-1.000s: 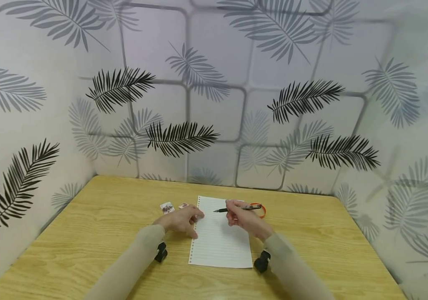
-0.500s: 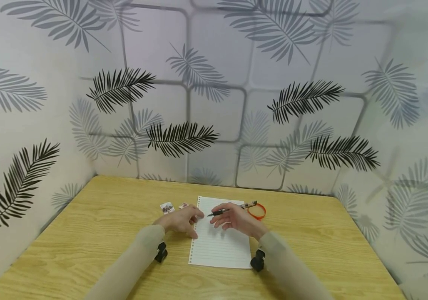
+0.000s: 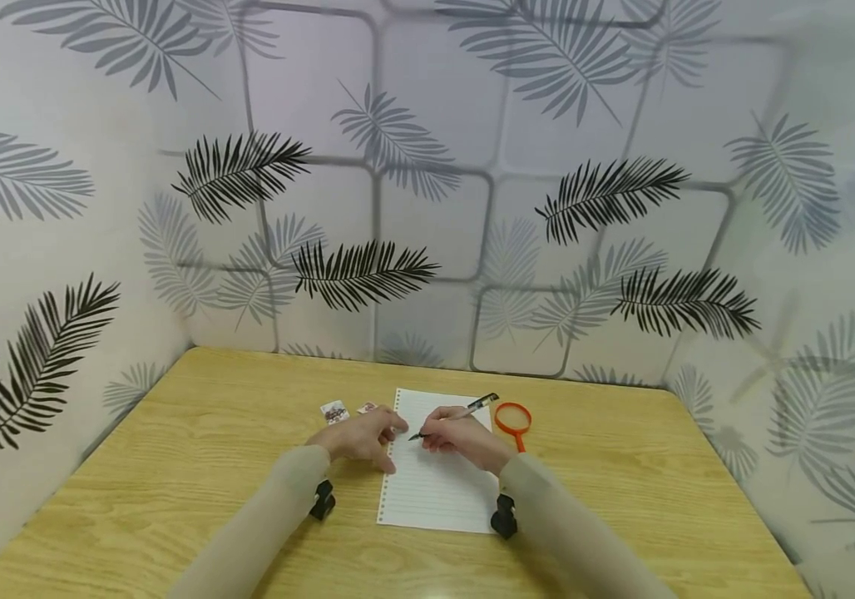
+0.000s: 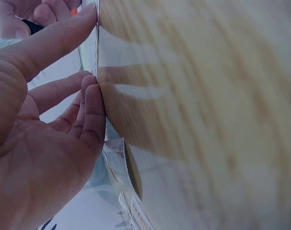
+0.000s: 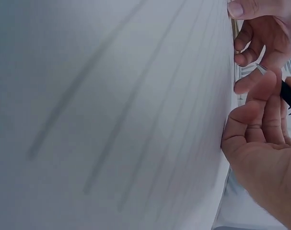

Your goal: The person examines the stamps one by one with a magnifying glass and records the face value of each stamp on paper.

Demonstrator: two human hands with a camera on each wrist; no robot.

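A sheet of lined paper [image 3: 435, 495] with punched holes down its left side lies on the table. My left hand [image 3: 358, 438] rests at its left edge, thumb and fingers spread and fingertips down in the left wrist view. My right hand [image 3: 465, 438] pinches a pen [image 3: 481, 403] between thumb and fingers, over the upper part of the sheet. The pen slants, its tip down to the left near my left fingers. In the right wrist view the dark front of the pen [image 5: 290, 97] shows past the fingertips, and the side of the hand sits against the paper.
An orange-rimmed magnifying glass [image 3: 520, 440] lies just right of the paper. Two small printed cards [image 3: 334, 413] are behind my left hand, one of them partly hidden. Leaf-patterned walls enclose the wooden table [image 3: 644, 499] at the back and sides.
My right hand has moved left and lowered onto the paper, its fingers drawn in around the pen, which now tilts more upright. More of the magnifying glass shows. The left hand stays put.
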